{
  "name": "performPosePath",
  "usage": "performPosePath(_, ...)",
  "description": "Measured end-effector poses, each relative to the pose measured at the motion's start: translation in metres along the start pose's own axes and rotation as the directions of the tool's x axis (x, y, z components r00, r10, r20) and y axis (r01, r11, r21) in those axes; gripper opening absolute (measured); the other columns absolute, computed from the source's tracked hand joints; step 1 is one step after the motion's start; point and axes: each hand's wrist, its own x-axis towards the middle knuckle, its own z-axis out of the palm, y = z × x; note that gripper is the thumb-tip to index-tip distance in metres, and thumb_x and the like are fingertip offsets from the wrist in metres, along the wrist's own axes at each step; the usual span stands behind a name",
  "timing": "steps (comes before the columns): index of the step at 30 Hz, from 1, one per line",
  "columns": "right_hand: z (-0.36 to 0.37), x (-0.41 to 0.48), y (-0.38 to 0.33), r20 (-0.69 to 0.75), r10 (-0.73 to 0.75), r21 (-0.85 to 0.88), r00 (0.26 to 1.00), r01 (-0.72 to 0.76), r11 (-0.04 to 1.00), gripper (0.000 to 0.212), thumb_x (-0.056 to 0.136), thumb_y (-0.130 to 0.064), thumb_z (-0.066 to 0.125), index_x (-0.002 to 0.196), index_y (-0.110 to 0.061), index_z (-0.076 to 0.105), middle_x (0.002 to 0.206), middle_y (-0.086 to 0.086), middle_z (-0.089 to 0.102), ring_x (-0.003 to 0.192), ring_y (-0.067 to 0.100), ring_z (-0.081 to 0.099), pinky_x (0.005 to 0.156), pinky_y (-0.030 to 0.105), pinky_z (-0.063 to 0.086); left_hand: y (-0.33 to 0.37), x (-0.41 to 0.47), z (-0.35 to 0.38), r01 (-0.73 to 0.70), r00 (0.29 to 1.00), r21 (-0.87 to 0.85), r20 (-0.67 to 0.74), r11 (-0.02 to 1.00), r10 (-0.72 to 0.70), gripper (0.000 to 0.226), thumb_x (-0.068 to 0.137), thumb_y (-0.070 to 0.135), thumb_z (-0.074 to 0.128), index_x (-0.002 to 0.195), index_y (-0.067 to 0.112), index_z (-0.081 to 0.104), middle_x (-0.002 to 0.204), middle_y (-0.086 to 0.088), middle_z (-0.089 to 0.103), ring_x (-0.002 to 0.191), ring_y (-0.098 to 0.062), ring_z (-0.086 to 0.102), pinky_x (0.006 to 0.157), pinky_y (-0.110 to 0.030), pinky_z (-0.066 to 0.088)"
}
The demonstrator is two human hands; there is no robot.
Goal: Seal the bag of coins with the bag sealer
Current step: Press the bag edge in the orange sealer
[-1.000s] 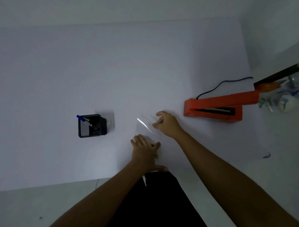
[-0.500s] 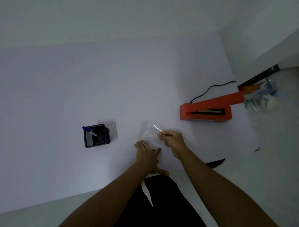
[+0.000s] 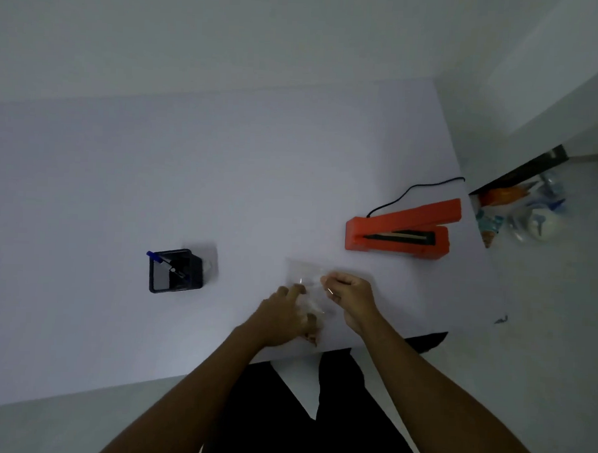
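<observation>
Left hand (image 3: 283, 314) shifted onto clear bag (image 3: 305, 278), right hand (image 3: 351, 293) fingers pinching it, white table (image 3: 156, 168), orange sealer (image 3: 400, 230) near.

A table (image 3: 225, 161) fills most of the view. Near its front edge, about the middle, lies a bag (image 3: 305, 278). The left hand (image 3: 287, 316) rests on the bag's near end and the right hand (image 3: 351, 295) is at its right edge. To the far right of the bag the bag sealer (image 3: 398, 230) sits on the table, close to the right edge, and a cord (image 3: 415, 192) runs from its far side. Well to the left of the bag stands a pen holder (image 3: 175, 270) with a pen (image 3: 165, 263) in it. Off the table's right side, some clutter (image 3: 528, 210) lies on the floor.
</observation>
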Motion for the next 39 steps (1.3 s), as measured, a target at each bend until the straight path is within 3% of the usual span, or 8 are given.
performPosePath(3,-0.036,0.006,-0.016,0.076,-0.014,-0.059,0.997,0.019,0.998,0.006,0.078,-0.002,0.078,0.083,-0.005,0.076,0.086,0.015,0.072,0.084,0.023,0.066,0.089,0.038,0.055,0.015,0.010,0.005,0.092,0.958,-0.449,-0.203,0.889,-0.202,0.068,0.076,0.063,0.065,0.124,0.024,0.037,0.110,-0.005,0.055,0.091,-0.025,0.062,0.076,-0.040,0.057)
performPosePath(5,-0.062,0.011,-0.030,0.116,-0.019,-0.110,0.993,0.032,0.993,0.012,0.076,-0.002,0.079,0.087,0.000,0.074,0.087,0.015,0.072,0.084,0.023,0.066,0.088,0.038,0.056,0.029,0.023,0.013,0.086,0.932,-0.538,-0.255,0.838,-0.259,0.060,0.082,0.053,0.065,0.128,0.024,0.039,0.106,-0.006,0.058,0.089,-0.022,0.063,0.074,-0.036,0.058)
performPosePath(10,-0.120,0.018,-0.060,0.154,-0.035,-0.138,0.987,0.056,0.989,0.020,0.076,0.000,0.078,0.094,0.007,0.071,0.088,0.016,0.072,0.083,0.022,0.069,0.079,0.032,0.058,0.075,0.055,0.027,-0.036,0.950,-0.544,-0.280,0.838,-0.141,0.016,0.093,0.030,0.060,0.100,0.017,0.068,0.094,-0.004,0.070,0.087,-0.017,0.065,0.080,-0.031,0.052)
performPosePath(19,-0.189,0.027,-0.093,0.122,-0.043,-0.095,0.992,0.054,0.994,0.015,0.077,-0.002,0.078,0.091,-0.003,0.073,0.086,0.011,0.074,0.083,0.021,0.069,0.080,0.034,0.058,0.139,0.092,0.051,-0.094,0.946,-0.615,-0.301,0.783,-0.122,0.015,0.091,0.018,0.065,0.094,0.008,0.075,0.091,-0.008,0.074,0.081,-0.007,0.066,0.071,-0.010,0.048)
performPosePath(24,-0.198,0.029,-0.093,0.040,-0.108,-0.063,0.993,0.111,0.992,0.012,0.084,-0.014,0.075,0.093,-0.006,0.075,0.086,0.010,0.075,0.081,0.022,0.070,0.084,0.037,0.058,0.156,0.103,0.061,-0.080,0.923,-0.719,-0.315,0.690,-0.222,0.016,0.092,0.016,0.062,0.091,0.010,0.076,0.090,-0.002,0.075,0.079,-0.003,0.067,0.076,-0.017,0.049)
performPosePath(29,-0.193,0.026,-0.084,-0.002,-0.147,-0.149,0.989,0.145,0.978,0.008,0.087,-0.021,0.071,0.086,-0.014,0.075,0.089,0.007,0.077,0.082,0.012,0.072,0.075,0.023,0.053,0.157,0.107,0.065,-0.085,0.888,-0.769,-0.347,0.633,-0.303,0.017,0.092,0.023,0.062,0.089,0.013,0.076,0.091,-0.002,0.075,0.083,-0.007,0.067,0.079,-0.022,0.049)
performPosePath(34,-0.186,0.025,-0.077,-0.034,-0.206,-0.169,0.978,0.198,0.966,0.007,0.089,-0.017,0.069,0.085,-0.014,0.074,0.081,0.002,0.075,0.067,0.000,0.069,0.064,0.011,0.050,0.149,0.116,0.065,-0.084,0.858,-0.656,-0.430,0.750,-0.280,0.017,0.092,0.027,0.061,0.089,0.022,0.077,0.094,0.005,0.069,0.095,-0.019,0.062,0.085,-0.036,0.050)
performPosePath(39,-0.181,0.029,-0.076,-0.051,-0.200,-0.155,0.978,0.190,0.969,0.012,0.090,-0.021,0.069,0.089,-0.010,0.074,0.085,0.006,0.075,0.071,0.008,0.070,0.065,0.017,0.051,0.149,0.118,0.062,-0.084,0.891,-0.680,-0.378,0.728,-0.250,0.027,0.094,0.038,0.057,0.096,0.017,0.075,0.101,0.001,0.071,0.095,-0.012,0.063,0.084,-0.027,0.047)
